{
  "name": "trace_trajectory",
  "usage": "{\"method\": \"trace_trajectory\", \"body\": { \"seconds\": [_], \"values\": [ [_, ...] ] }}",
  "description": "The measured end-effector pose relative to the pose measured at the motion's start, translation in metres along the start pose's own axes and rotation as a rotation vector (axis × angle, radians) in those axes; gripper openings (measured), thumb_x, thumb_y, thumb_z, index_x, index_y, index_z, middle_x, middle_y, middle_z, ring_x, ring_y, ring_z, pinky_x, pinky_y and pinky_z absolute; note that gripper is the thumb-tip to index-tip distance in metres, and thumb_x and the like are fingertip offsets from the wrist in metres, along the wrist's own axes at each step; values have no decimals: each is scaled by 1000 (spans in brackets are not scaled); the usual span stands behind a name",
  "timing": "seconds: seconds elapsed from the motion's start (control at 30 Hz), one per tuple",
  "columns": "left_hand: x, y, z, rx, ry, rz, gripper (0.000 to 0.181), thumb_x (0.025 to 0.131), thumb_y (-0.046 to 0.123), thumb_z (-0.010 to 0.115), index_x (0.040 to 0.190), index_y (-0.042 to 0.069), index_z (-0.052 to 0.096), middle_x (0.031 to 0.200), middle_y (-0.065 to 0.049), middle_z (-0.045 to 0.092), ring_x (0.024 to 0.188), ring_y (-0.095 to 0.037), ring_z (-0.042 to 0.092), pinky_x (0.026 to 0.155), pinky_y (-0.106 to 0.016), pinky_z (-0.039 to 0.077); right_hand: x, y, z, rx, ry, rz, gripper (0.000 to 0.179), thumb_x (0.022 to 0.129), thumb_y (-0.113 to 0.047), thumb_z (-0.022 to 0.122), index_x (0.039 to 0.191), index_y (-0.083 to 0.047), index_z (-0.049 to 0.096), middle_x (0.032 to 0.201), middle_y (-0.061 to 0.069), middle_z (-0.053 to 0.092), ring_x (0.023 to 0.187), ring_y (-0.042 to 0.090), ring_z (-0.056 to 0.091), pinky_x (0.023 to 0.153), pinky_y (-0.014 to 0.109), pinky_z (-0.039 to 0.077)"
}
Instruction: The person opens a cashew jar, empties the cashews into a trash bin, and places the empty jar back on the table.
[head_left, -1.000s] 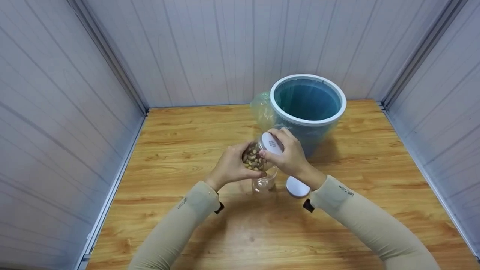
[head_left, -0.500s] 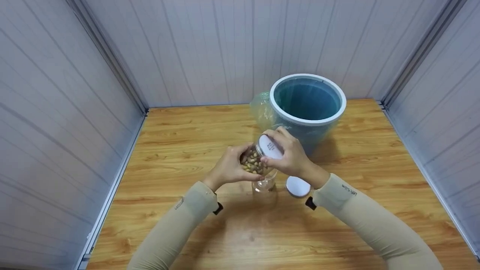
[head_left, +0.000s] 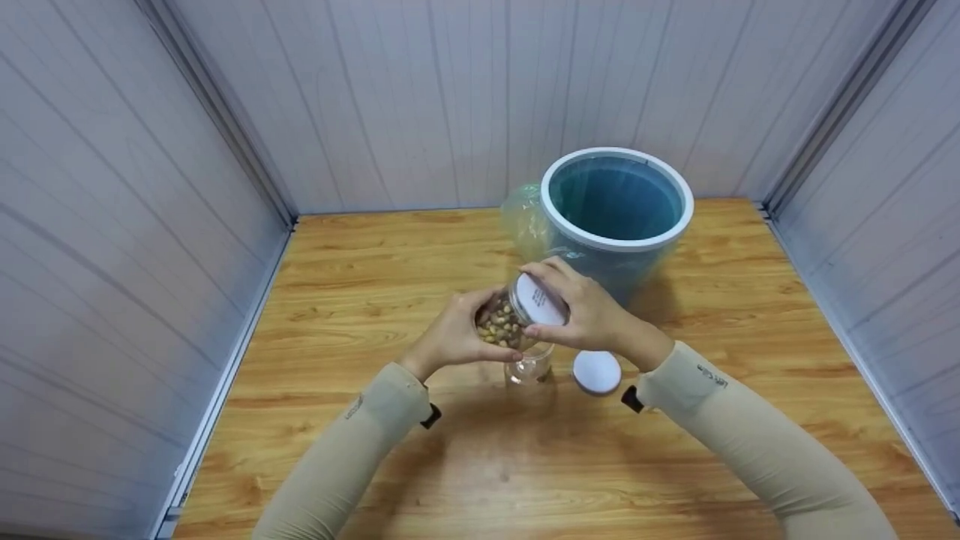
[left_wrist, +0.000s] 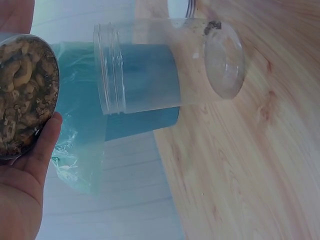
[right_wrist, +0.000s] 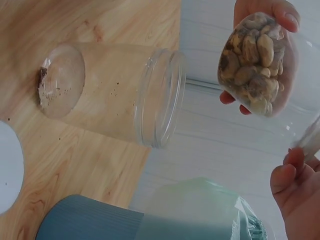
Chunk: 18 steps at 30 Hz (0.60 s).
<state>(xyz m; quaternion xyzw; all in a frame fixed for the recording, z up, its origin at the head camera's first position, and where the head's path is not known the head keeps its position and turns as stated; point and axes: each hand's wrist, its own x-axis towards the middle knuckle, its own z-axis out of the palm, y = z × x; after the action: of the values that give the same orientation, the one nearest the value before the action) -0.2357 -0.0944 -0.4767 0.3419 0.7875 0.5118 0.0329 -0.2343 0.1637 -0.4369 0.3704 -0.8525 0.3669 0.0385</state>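
My left hand (head_left: 454, 335) grips a clear jar of nuts (head_left: 500, 321), tilted with its lidded end up to the right. Fingers of my right hand (head_left: 592, 309) hold the rim of its white lid (head_left: 541, 298), which has small print on top. In the left wrist view the base of that jar shows fine crumbs among the nuts. Directly beneath stands a second clear jar (right_wrist: 107, 87), upright and without a lid, with dark crumbs at its bottom. Another white lid (head_left: 597, 373) lies on the table right beside it.
A blue bin (head_left: 600, 270) with a white rim and a green plastic liner (head_left: 525, 217) stands behind the hands, to the right. The wooden table (head_left: 360, 277) is enclosed by pale panel walls (head_left: 420, 97) at the back and sides.
The jar of nuts has shifted slightly left. My right hand has turned with the lid, its print now steeper, and the right wrist has swung a little to the right.
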Motion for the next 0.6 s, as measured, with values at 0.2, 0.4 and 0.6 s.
{"method": "trace_trajectory", "body": {
  "seconds": [0.2, 0.4, 0.6],
  "values": [
    [-1, -3, 0, -13, 5, -32, 94, 71, 19, 104, 153, 11, 59, 137, -4, 74, 120, -16, 72, 106, -33, 61, 1, -1, -3, -50, -12, 11, 88, 88, -44, 88, 162, -14, 49, 144, 13, 60, 117, 28, 64, 84, 41, 62],
    [-2, -3, 0, 7, 21, -41, 95, 72, 22, 104, 154, 10, 58, 138, -5, 73, 121, -18, 71, 107, -33, 61, 1, -2, -6, -52, 16, 47, 90, 88, -52, 86, 158, -8, 53, 138, 14, 65, 111, 26, 63, 82, 40, 58],
    [-3, -4, -1, 57, 44, -41, 96, 72, 30, 103, 154, 10, 57, 140, -8, 72, 122, -19, 71, 108, -33, 60, 1, -1, -7, 44, 46, 127, 77, 92, -51, 83, 150, -5, 61, 118, 12, 68, 97, 22, 61, 76, 40, 58]
  ]
}}
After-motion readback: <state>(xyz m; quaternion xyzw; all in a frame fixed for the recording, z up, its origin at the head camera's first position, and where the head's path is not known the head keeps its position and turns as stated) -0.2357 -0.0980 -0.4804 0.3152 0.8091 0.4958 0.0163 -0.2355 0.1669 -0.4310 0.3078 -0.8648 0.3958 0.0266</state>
